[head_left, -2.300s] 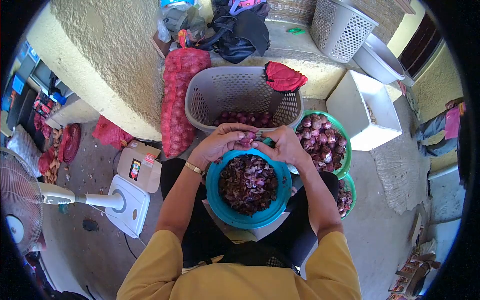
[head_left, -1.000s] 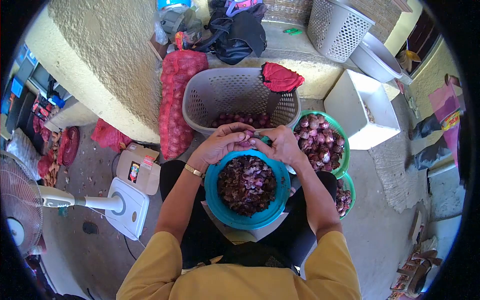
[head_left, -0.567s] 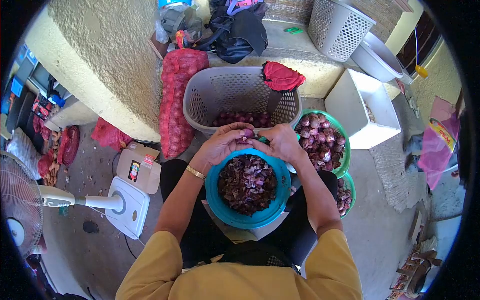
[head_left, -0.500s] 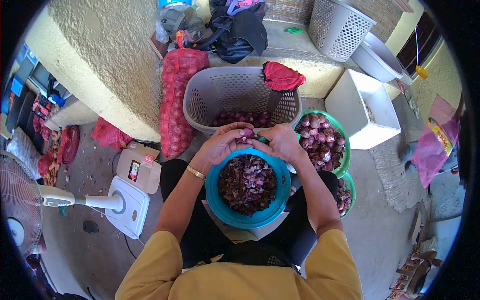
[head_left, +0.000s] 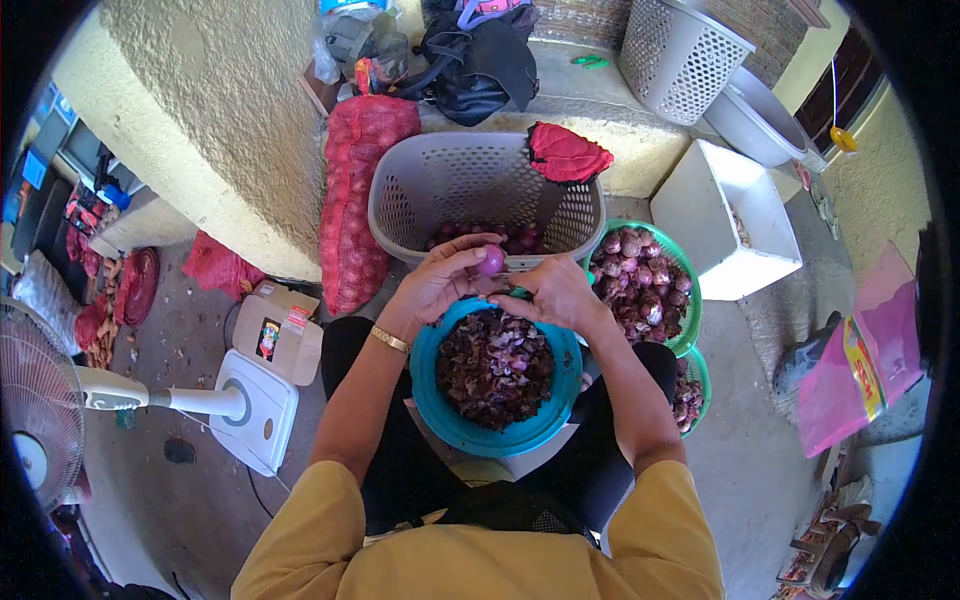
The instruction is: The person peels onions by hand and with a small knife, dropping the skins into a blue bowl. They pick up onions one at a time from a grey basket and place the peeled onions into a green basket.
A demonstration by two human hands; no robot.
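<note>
A peeled, shiny purple onion (head_left: 491, 260) is held between the thumb and fingers of my left hand (head_left: 448, 279). My right hand (head_left: 556, 293) is closed just right of it, around what looks like a small green-handled knife (head_left: 518, 293), mostly hidden by the fingers. Both hands are over the far rim of a blue basin (head_left: 425, 412) full of dry onion skins (head_left: 494, 370). Beyond them stands a grey perforated basket (head_left: 450, 160) with purple onions (head_left: 518, 240) at its bottom. At my right, unpeeled onions (head_left: 648, 285) fill a green basin (head_left: 694, 318).
A red mesh sack of onions (head_left: 362, 200) leans beside the basket, and a red cloth (head_left: 568, 153) hangs on its rim. A white box (head_left: 735, 215) stands at right. On the left are a fan (head_left: 40, 400) and a cardboard box (head_left: 270, 335). A pink plastic bag (head_left: 865, 360) is at far right.
My left hand has raised and turned the onion, which now shows more of its smooth surface. My right hand has shifted slightly down, away from it. The pink bag has moved down and left.
</note>
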